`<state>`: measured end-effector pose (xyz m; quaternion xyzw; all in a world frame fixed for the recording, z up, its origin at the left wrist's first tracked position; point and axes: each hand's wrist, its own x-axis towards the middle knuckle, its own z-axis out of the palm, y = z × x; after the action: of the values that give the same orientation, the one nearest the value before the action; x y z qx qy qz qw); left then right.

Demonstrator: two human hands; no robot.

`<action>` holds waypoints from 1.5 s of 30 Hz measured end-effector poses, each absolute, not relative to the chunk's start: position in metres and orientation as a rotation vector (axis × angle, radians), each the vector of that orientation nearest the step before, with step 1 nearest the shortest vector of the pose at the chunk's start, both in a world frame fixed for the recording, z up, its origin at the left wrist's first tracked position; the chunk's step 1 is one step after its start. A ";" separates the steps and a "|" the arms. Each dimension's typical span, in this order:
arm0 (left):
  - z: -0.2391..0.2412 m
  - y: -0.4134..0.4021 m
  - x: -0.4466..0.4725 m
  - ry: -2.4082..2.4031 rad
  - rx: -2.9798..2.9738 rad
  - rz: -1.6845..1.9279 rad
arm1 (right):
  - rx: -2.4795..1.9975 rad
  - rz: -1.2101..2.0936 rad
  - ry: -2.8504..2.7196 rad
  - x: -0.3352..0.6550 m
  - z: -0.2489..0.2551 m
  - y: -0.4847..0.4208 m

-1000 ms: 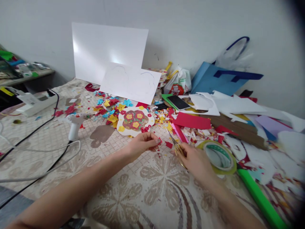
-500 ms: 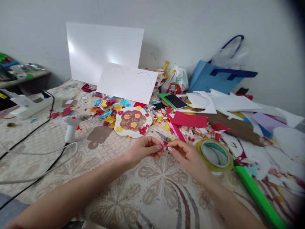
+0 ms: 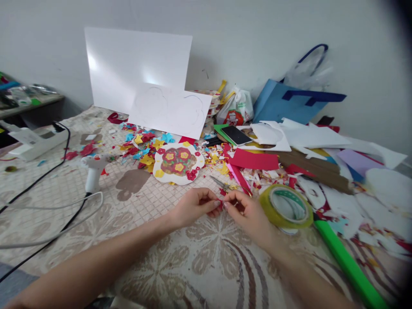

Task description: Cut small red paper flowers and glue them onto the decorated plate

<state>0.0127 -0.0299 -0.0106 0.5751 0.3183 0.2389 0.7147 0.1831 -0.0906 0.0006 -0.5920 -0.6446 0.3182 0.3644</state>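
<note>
Between my fingertips is a small piece of red paper [image 3: 221,204], mostly hidden by the fingers. My left hand [image 3: 198,206] pinches it from the left. From the right, my right hand [image 3: 243,209] pinches at the same piece, and the two hands nearly touch. Just beyond them lie scissors [image 3: 225,185] with gold handles, points toward the left. A white scalloped card [image 3: 157,165] decorated with red and yellow paper flowers rests farther back on the patterned tablecloth [image 3: 135,240].
A white glue gun [image 3: 92,176] with cables stands at left. Clear tape [image 3: 268,210] and a green-handled tool [image 3: 344,257] lie at right. Paper scraps, a red strip [image 3: 257,159], a phone [image 3: 236,135] and a blue bag [image 3: 273,103] are behind. White boards [image 3: 138,60] lean on the wall.
My right hand has come in to the left, closing the gap to my left hand at the red paper. More of the scissors' gold handles shows. The view has shifted slightly.
</note>
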 end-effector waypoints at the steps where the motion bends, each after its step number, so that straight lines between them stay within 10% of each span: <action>1: -0.011 -0.030 0.013 0.710 1.310 0.530 | -1.527 0.752 -1.692 0.182 0.001 -0.091; 11: -0.016 -0.028 0.013 0.703 1.080 0.454 | -1.371 -0.015 -2.072 0.178 -0.009 -0.094; 24: -0.014 -0.026 0.014 0.727 0.885 0.549 | -1.296 -0.148 -2.200 0.179 -0.011 -0.094; 36: -0.010 -0.028 0.013 0.668 1.228 0.573 | -1.439 0.874 -1.543 0.184 -0.004 -0.090; 45: -0.011 -0.032 0.013 0.653 1.404 0.570 | -1.447 1.001 -1.537 0.184 -0.007 -0.089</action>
<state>0.0133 -0.0318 -0.0105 0.6252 0.2905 0.2539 0.6785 0.1844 -0.0892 -0.0069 -0.5698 -0.6053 0.3941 0.3919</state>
